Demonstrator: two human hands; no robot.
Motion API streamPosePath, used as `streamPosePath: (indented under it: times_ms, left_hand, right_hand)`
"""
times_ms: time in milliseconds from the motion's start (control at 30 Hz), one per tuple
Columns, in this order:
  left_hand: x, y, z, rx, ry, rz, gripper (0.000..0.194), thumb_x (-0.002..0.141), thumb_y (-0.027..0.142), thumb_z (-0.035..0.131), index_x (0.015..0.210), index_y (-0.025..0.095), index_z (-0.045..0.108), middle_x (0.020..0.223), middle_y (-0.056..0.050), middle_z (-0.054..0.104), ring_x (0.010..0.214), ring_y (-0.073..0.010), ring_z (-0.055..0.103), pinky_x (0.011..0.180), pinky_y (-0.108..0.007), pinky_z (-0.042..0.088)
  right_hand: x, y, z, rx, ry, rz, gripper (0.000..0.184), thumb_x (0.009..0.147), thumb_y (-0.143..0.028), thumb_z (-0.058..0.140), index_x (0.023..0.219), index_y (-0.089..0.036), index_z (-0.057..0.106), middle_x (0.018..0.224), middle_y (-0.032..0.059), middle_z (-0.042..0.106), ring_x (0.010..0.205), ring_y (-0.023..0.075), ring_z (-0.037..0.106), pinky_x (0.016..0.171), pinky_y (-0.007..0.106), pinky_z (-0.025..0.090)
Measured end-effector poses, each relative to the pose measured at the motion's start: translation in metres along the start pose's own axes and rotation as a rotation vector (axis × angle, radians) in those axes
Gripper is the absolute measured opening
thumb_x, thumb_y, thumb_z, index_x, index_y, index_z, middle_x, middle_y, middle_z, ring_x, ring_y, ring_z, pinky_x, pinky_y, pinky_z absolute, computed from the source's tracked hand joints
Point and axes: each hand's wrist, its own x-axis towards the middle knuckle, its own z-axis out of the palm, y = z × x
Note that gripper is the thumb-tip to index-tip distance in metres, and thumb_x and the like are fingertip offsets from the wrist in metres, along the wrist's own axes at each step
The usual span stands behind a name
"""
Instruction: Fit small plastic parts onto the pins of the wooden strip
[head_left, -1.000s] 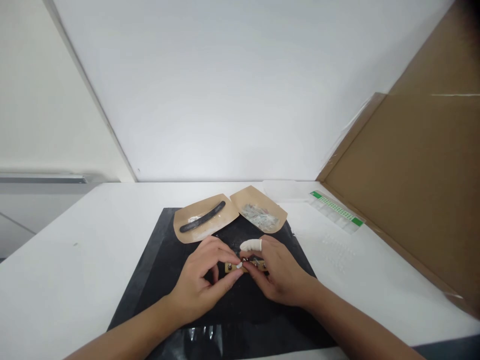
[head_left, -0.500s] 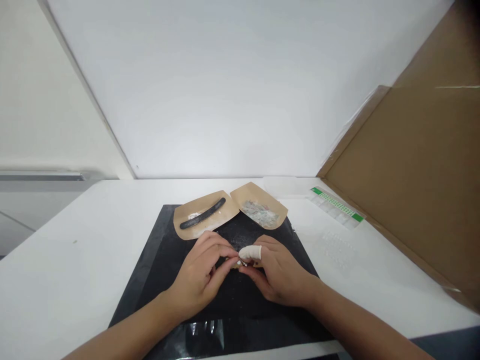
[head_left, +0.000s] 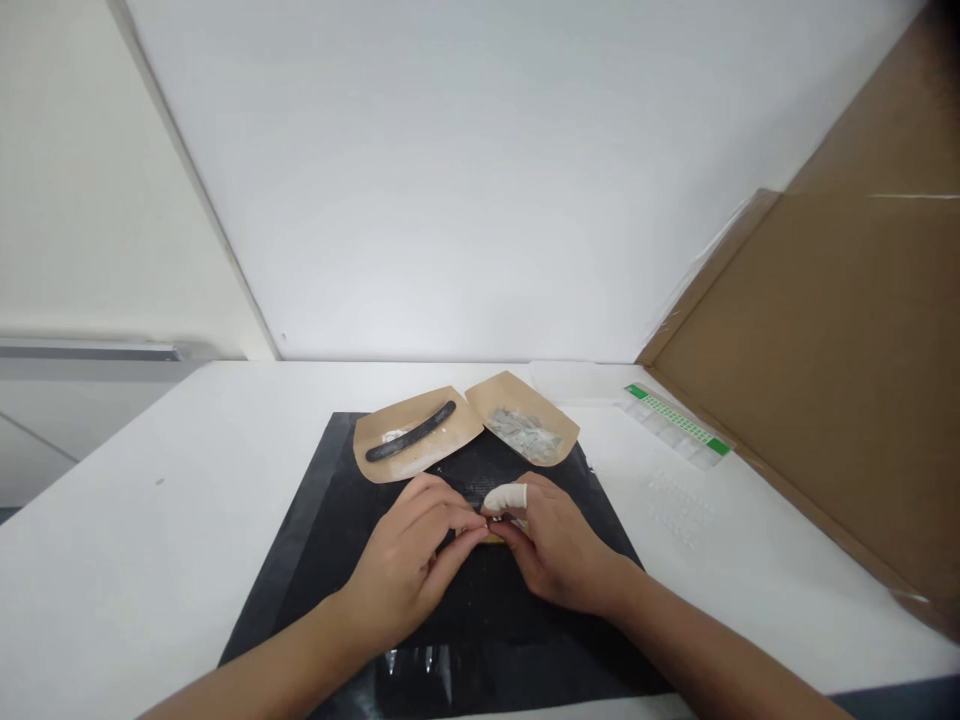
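My left hand (head_left: 416, 560) is closed in a pinch, thumb and forefinger meeting above the black mat (head_left: 480, 640). Against its fingertips is my right hand (head_left: 559, 550), also pinching, with a white finger cot (head_left: 506, 498) over one finger. Something tiny and partly shiny sits between the fingertips, too small and too covered to name. Just below them shows a strip of a yellowish-tan piece (head_left: 495, 538), mostly hidden by the fingers. Beyond the hands, a black curved nail file (head_left: 411, 432) lies on a brown paper tray (head_left: 442, 455) with white powder.
A second brown paper tray (head_left: 506, 385) holds thin whitish-green flakes (head_left: 525, 435). On the white table, a clear pack with a green-edged label (head_left: 679, 418) lies at right, near small clear pieces (head_left: 679, 508). A cardboard panel (head_left: 840, 380) stands along the right side.
The fingertips of both hands have come closer together, and the right thumb now meets the left fingertips. The whole view has shifted slightly; trays and file lie as before.
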Motion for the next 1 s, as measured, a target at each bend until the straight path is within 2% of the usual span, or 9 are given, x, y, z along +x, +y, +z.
streamPosePath:
  times_ms: [100,200,267,433,567,800,933,1000]
  left_hand:
    - [0.001,-0.003,0.001,0.056,0.039,0.066,0.017,0.098,0.007,0.065,0.110,0.018,0.069,0.097,-0.007,0.072,0.089,-0.0185,0.063,0.084,-0.036,0.054]
    - [0.001,-0.005,0.003,0.084,0.075,0.063,0.017,0.098,0.009,0.065,0.112,0.019,0.069,0.097,-0.006,0.072,0.089,-0.0189,0.064,0.085,-0.036,0.054]
    - [0.000,-0.006,0.005,0.092,0.069,0.016,0.014,0.100,0.012,0.062,0.111,0.019,0.069,0.096,-0.007,0.071,0.091,-0.0197,0.064,0.086,-0.036,0.054]
    - [-0.004,-0.007,0.005,0.064,-0.031,-0.119,0.011,0.104,0.017,0.053,0.107,0.019,0.063,0.102,-0.008,0.066,0.098,-0.0215,0.063,0.088,-0.036,0.055]
    - [-0.004,-0.008,0.002,0.017,-0.067,-0.146,0.009,0.105,0.019,0.051,0.107,0.020,0.059,0.104,-0.008,0.063,0.098,-0.0211,0.061,0.089,-0.036,0.054]
    - [-0.003,-0.011,-0.006,-0.005,-0.021,-0.123,0.007,0.105,0.017,0.050,0.104,0.020,0.056,0.101,-0.007,0.060,0.095,-0.0201,0.058,0.089,-0.035,0.051]
    - [-0.004,-0.011,-0.010,0.017,0.005,-0.081,0.007,0.104,0.015,0.052,0.106,0.020,0.056,0.102,-0.007,0.060,0.097,-0.0200,0.058,0.088,-0.034,0.049]
    - [-0.004,-0.010,-0.012,0.059,-0.001,-0.046,0.008,0.103,0.013,0.054,0.107,0.020,0.057,0.102,-0.007,0.061,0.098,-0.0209,0.057,0.090,-0.035,0.048]
  right_hand:
    - [0.001,0.001,0.003,-0.027,0.001,0.024,0.012,0.101,-0.016,0.053,0.112,-0.020,0.055,0.091,0.0075,0.069,0.079,0.0228,0.061,0.072,0.035,0.050]
    - [0.002,0.003,0.006,-0.040,0.003,0.049,0.012,0.101,-0.017,0.054,0.112,-0.019,0.057,0.092,0.0082,0.069,0.082,0.0236,0.062,0.074,0.036,0.051]
    - [0.003,0.004,0.007,-0.064,0.002,0.042,0.011,0.101,-0.018,0.054,0.112,-0.018,0.058,0.091,0.0088,0.070,0.080,0.0236,0.062,0.074,0.036,0.051]
    - [0.006,0.005,0.004,-0.128,-0.056,0.030,0.012,0.104,-0.023,0.051,0.110,-0.018,0.060,0.089,0.0087,0.071,0.077,0.0227,0.063,0.072,0.035,0.048]
    - [0.012,0.001,-0.004,0.023,-0.174,0.124,0.012,0.102,-0.028,0.053,0.110,-0.021,0.059,0.090,0.0044,0.068,0.072,0.0178,0.060,0.068,0.031,0.046]
    - [0.029,0.000,-0.011,0.054,-0.175,0.107,0.010,0.101,-0.028,0.055,0.108,-0.022,0.060,0.086,0.0031,0.063,0.070,0.0175,0.057,0.066,0.032,0.043]
    - [0.036,-0.002,-0.013,0.319,-0.150,0.220,0.017,0.104,-0.033,0.056,0.114,-0.022,0.050,0.106,0.0073,0.066,0.075,0.0150,0.059,0.067,0.029,0.049]
    - [0.035,-0.003,-0.010,0.382,-0.202,0.273,0.014,0.108,-0.037,0.047,0.110,-0.022,0.046,0.099,0.0048,0.065,0.074,0.0149,0.057,0.067,0.029,0.047]
